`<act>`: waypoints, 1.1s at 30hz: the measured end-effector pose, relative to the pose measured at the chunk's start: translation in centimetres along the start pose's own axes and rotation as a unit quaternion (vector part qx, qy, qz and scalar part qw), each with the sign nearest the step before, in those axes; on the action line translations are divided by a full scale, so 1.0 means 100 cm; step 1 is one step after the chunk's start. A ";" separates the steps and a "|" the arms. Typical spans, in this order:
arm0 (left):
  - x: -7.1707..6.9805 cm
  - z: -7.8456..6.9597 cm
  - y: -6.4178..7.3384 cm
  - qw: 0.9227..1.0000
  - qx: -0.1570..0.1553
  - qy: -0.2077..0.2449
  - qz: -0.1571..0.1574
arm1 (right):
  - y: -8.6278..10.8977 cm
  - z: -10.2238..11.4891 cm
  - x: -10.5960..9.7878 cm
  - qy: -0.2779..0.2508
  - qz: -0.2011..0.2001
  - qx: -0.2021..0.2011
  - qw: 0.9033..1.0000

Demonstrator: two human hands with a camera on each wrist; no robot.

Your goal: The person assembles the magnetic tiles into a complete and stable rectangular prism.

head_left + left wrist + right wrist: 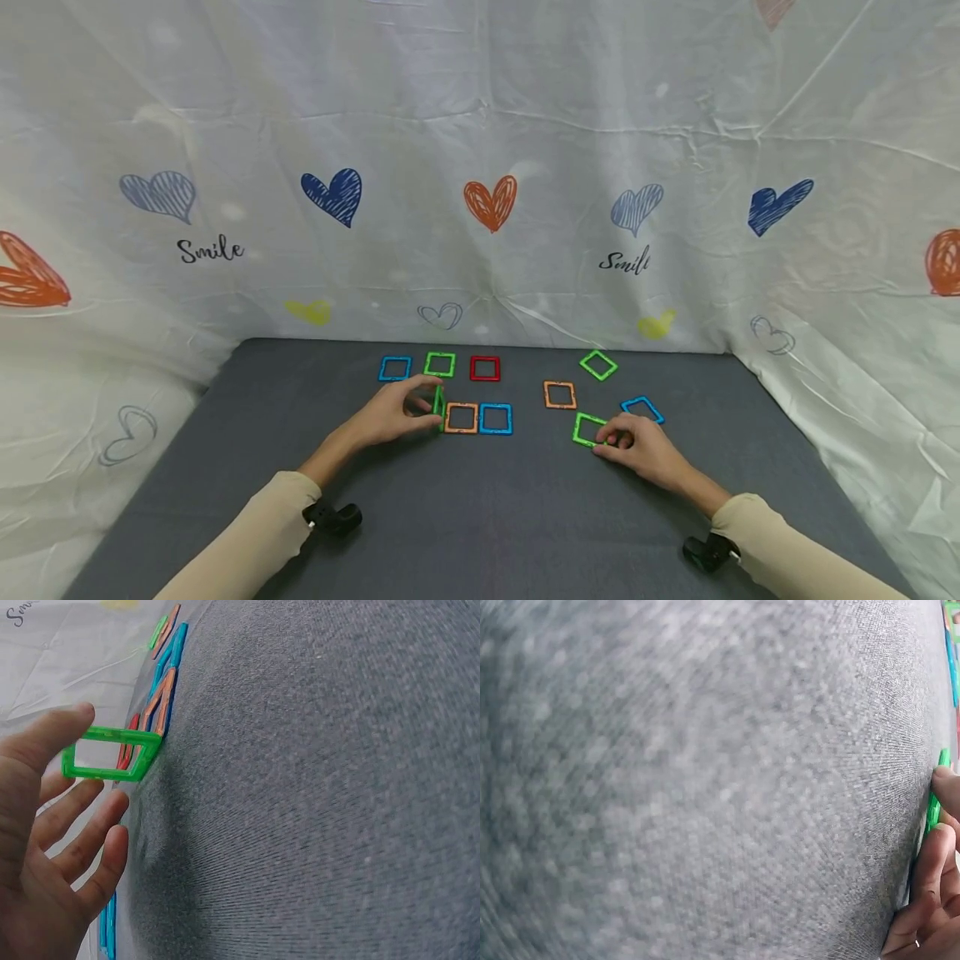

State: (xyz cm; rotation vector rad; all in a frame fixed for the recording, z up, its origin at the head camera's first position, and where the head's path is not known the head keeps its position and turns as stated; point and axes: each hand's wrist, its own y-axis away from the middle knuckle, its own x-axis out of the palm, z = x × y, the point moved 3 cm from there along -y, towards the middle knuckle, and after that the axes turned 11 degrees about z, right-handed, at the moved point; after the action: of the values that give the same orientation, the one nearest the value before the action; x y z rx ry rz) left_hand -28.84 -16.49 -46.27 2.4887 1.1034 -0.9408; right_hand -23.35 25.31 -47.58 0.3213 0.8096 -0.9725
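My left hand [393,414] pinches a green square magnetic tile [112,735] between thumb and fingertips. In the head view this tile stands on edge, right at the left side of a flat orange tile [461,431]. A blue tile [496,432] lies against the orange one's right side. Farther right, my right hand [641,446] grips another green tile [577,427] by its right side, low over the table. In the right wrist view only a thin green edge [934,810] of it shows between thumb and fingers.
Behind the left hand lie a blue tile [396,358], a green tile [440,354] and a red tile [485,358]. Around the right hand are an orange tile [560,407], a turned green tile [590,372] and a blue tile [654,407]. A printed curtain [555,283] borders the grey table [480,517].
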 end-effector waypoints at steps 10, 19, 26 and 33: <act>-0.001 -0.002 0.000 1.000 0.018 -0.010 0.007 | -0.002 -0.004 0.000 0.020 0.006 0.007 1.000; 0.000 -0.003 0.001 1.000 0.020 -0.007 0.008 | -0.002 -0.004 -0.006 0.036 0.018 0.008 0.999; 0.002 -0.004 0.002 1.000 0.015 -0.011 0.009 | -0.001 -0.001 -0.014 0.007 0.000 -0.001 1.000; 0.002 -0.005 0.002 1.000 0.012 -0.008 0.002 | 0.003 0.000 -0.019 -0.025 -0.002 -0.034 0.999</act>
State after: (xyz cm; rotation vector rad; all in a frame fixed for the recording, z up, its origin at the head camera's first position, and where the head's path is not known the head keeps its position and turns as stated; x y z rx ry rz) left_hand -28.42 -16.28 -46.04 2.4973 1.0872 -0.9750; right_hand -23.67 26.60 -46.25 0.2363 0.7967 -0.9501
